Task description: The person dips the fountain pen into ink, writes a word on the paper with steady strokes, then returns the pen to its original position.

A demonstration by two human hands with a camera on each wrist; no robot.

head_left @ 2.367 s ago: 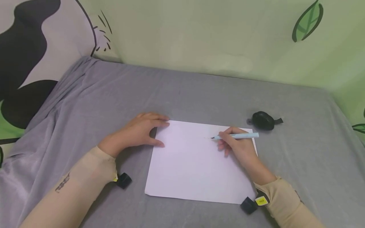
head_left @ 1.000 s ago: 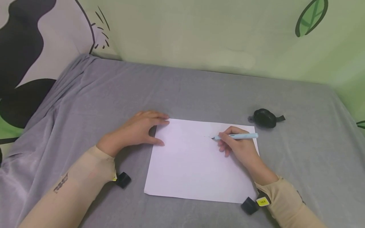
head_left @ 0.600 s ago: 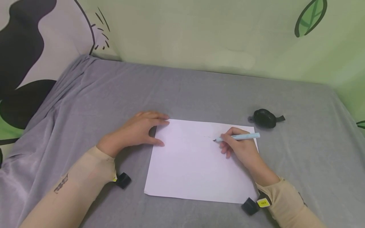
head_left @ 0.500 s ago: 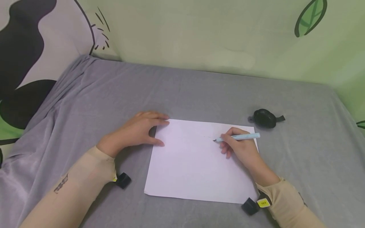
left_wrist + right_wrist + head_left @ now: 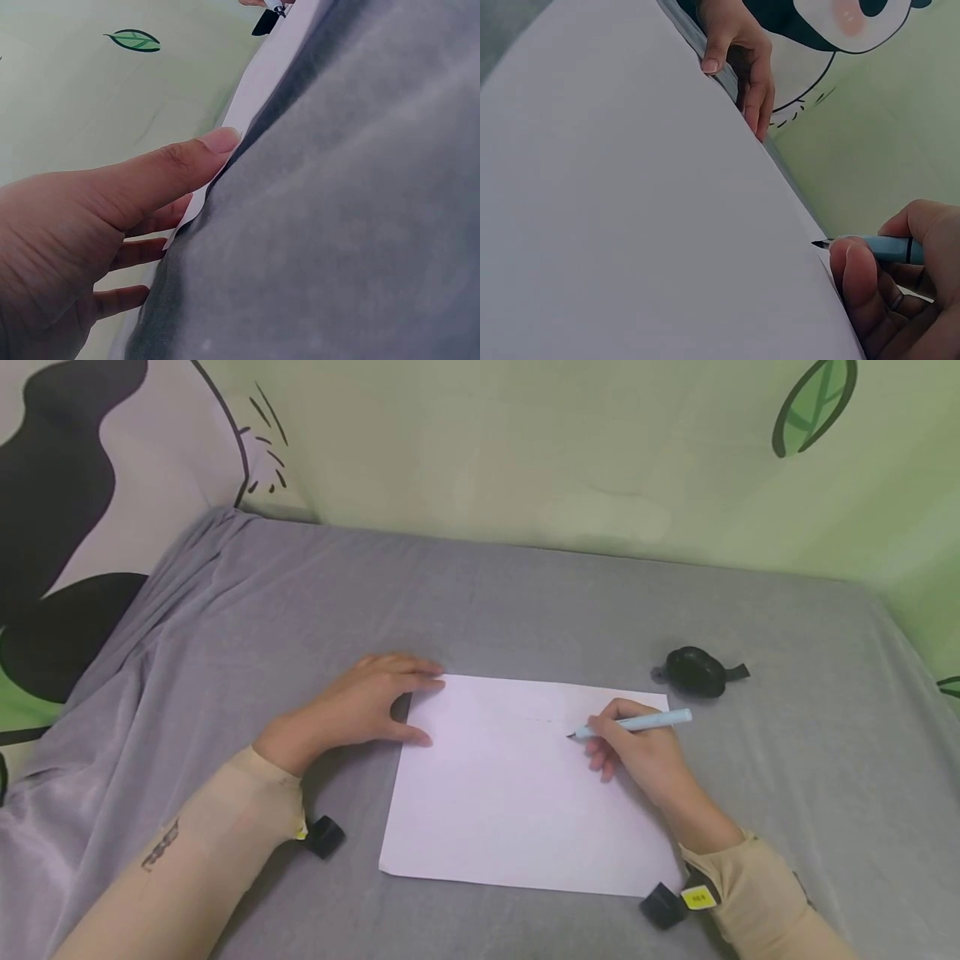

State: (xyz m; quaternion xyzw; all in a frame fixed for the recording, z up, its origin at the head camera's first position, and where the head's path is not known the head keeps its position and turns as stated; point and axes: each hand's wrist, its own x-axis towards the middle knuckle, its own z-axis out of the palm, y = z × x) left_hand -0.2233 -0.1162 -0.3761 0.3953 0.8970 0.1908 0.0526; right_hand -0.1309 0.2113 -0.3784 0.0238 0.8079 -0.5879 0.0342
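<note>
A sheet of white paper [image 5: 495, 802] lies on the grey cloth. My right hand [image 5: 637, 752] holds a light blue fountain pen [image 5: 652, 720] between thumb and fingers, its dark nib pointing left at the upper right part of the paper. Whether the nib touches the paper I cannot tell. Left of the nib a few faint short marks [image 5: 543, 721] show. On the paper's upper left edge rests my left hand [image 5: 367, 697], thumb and fingers spread apart. In the left wrist view its thumb [image 5: 221, 140] lies at the paper's edge.
A black rounded object with a strap [image 5: 696, 672] lies beyond the paper's upper right corner. Grey cloth [image 5: 465, 593] covers the table and hangs in folds at the left. Behind it stands a pale green wall [image 5: 525, 452] with cartoon drawings.
My right hand and the pen have shifted slightly right and toward me across the paper. Faint marks now show where the nib was. My left hand stays in place.
</note>
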